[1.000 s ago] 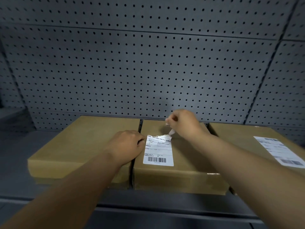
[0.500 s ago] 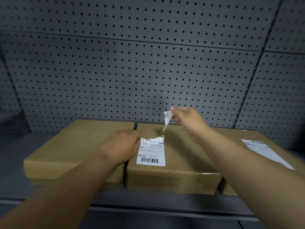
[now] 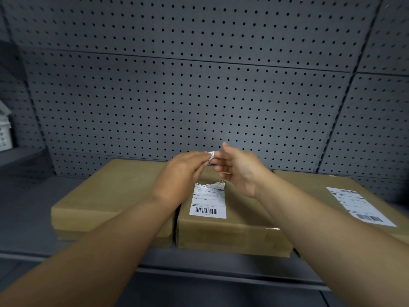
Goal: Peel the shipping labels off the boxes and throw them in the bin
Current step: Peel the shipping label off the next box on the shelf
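Above the middle box point(image 3: 232, 227) a torn label scrap point(image 3: 211, 155) sits pinched between the fingertips of the left hand point(image 3: 180, 173) and the right hand point(image 3: 240, 171), both raised clear of the cardboard. A second ago the right hand alone was tearing this strip from the label's top edge while the left pressed the box down; now the left has lifted to take or roll the sticky bit. The rest of the shipping label point(image 3: 208, 201) (ragged along its top) remains stuck on the box, so that peel is only part done. The right box point(image 3: 345, 196) carries an untouched label point(image 3: 360, 206); the left box point(image 3: 110, 196) shows none. No bin is in sight.
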A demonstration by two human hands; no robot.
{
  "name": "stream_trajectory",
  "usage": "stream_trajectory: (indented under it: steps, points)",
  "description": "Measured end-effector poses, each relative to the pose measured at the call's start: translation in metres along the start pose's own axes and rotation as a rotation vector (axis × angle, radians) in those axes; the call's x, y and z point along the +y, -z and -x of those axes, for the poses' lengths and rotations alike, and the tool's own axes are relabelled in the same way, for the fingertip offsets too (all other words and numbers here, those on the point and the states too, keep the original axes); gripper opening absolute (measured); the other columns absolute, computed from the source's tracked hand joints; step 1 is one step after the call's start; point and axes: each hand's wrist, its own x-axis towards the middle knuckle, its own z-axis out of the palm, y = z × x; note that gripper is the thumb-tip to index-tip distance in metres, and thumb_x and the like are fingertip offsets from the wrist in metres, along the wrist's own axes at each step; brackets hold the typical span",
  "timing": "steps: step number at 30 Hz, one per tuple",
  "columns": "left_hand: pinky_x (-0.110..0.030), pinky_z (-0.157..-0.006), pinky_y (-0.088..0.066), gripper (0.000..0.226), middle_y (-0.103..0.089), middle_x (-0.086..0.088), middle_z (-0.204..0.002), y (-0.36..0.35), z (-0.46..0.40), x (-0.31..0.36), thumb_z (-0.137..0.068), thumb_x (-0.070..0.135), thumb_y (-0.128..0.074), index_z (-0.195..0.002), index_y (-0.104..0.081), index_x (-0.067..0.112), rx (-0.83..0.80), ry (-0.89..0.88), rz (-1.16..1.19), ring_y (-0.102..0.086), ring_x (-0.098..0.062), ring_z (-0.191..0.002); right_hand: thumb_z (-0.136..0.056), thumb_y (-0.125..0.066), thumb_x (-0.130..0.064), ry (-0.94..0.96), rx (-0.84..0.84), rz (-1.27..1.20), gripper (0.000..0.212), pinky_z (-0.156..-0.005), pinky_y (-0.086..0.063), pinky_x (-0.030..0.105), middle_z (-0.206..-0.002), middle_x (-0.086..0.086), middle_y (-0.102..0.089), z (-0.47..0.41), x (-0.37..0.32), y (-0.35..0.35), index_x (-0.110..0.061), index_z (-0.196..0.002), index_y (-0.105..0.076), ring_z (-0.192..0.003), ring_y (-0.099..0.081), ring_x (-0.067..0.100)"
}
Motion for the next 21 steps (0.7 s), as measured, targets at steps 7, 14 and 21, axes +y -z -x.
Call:
stream_trajectory:
  steps: [7,14,21]
  points:
    - [-0.032,-0.085,-0.048,0.029,-0.07,-0.007,-0.11,0.005,0.001,0.001,-0.091,0.016,-0.058,-0.119,-0.064,0.012,-0.093,0.015,-0.045,-0.062,-0.024,-0.101,-0.097,-0.035,-0.04,-0.033,-0.049,-0.031,0.041,-0.066,-0.038,0.024,-0.084,-0.004,-0.066,0.001,0.001,0.006,-0.02,-0.081,-0.066,-0.074,-0.05,0.011]
    - [-0.036,-0.081,-0.048,0.026,-0.065,-0.01,-0.108,0.007,-0.004,0.002,-0.092,0.003,-0.046,-0.109,-0.066,0.008,-0.094,0.139,-0.052,-0.06,-0.028,-0.098,-0.096,-0.038,-0.041,-0.006,-0.05,0.172,0.042,-0.068,-0.039,0.024,-0.085,-0.003,-0.067,-0.003,0.012,0.015,-0.019,-0.081,-0.07,-0.072,-0.05,0.012]
    - [-0.03,-0.076,-0.043,0.037,-0.06,-0.011,-0.111,0.014,-0.004,-0.016,-0.083,-0.014,-0.04,-0.104,-0.065,0.004,-0.148,0.156,-0.127,-0.055,-0.026,-0.096,-0.088,-0.059,-0.033,0.131,-0.106,0.775,0.018,-0.073,-0.041,0.011,-0.086,-0.015,-0.066,0.0,0.024,0.046,-0.022,-0.096,-0.07,-0.075,-0.055,-0.007]
